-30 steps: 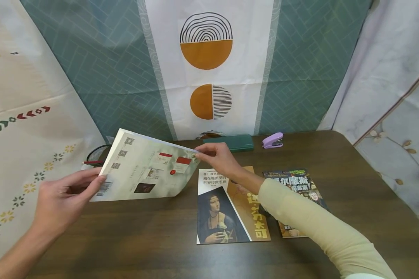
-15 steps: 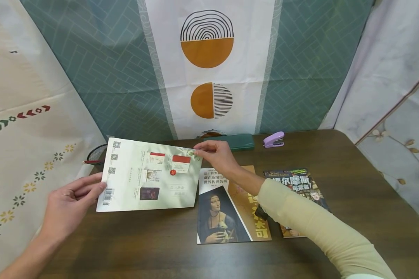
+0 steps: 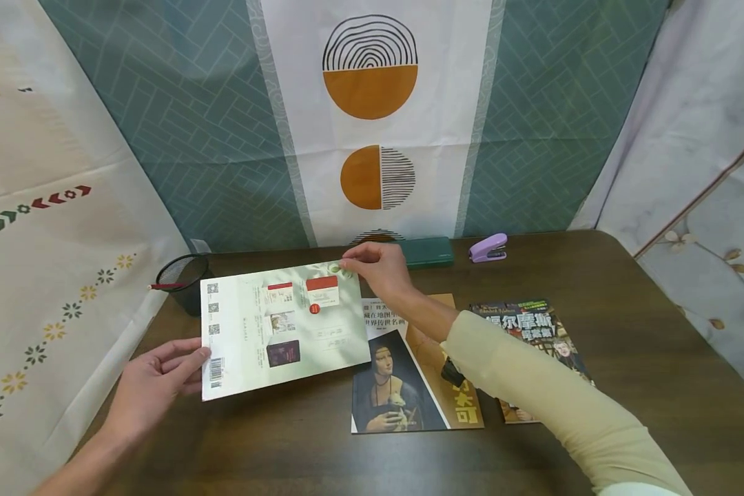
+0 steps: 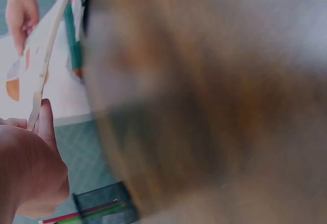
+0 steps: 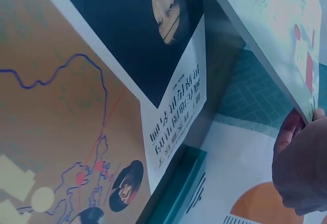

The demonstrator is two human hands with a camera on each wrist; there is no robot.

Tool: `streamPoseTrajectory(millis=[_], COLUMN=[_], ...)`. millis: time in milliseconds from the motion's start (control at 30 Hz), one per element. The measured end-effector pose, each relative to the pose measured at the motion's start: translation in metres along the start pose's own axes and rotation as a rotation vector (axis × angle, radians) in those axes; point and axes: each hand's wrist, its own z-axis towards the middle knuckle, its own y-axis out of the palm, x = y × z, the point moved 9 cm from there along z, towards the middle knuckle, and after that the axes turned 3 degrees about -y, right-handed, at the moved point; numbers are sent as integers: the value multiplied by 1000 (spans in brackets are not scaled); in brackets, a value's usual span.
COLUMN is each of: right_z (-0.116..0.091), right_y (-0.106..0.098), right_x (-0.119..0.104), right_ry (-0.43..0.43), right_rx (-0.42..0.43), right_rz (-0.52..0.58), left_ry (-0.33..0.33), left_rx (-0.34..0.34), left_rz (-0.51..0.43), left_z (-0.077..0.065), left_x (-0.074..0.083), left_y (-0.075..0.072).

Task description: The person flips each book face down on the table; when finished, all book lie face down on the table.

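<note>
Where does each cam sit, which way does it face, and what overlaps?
Head: on the head, facing forward and down at the held book over the table; left hand, right hand, right sleeve show.
Left wrist: on that wrist, turned sideways, looking over blurred table toward curtain and mesh pen cup; both hands show.
Right wrist: on that wrist, looking at portrait-cover book and green case; right hand shows.
Head and left wrist share: held book, mesh pen cup, both hands.
</note>
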Motion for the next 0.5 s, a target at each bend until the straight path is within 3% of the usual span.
streamPoseTrajectory(millis=[267, 500], right_z=[8, 17], right_y=[5, 10], right_x=[0, 4], right_ry=[-29, -93], right_rx=[6, -17], right_rz=[-102, -220], left_ry=[-144, -204], left_rx=[-76, -109], left_rz=[-177, -151], left_z=[-6, -9], left_x=[-31, -44], left_y=[24, 36])
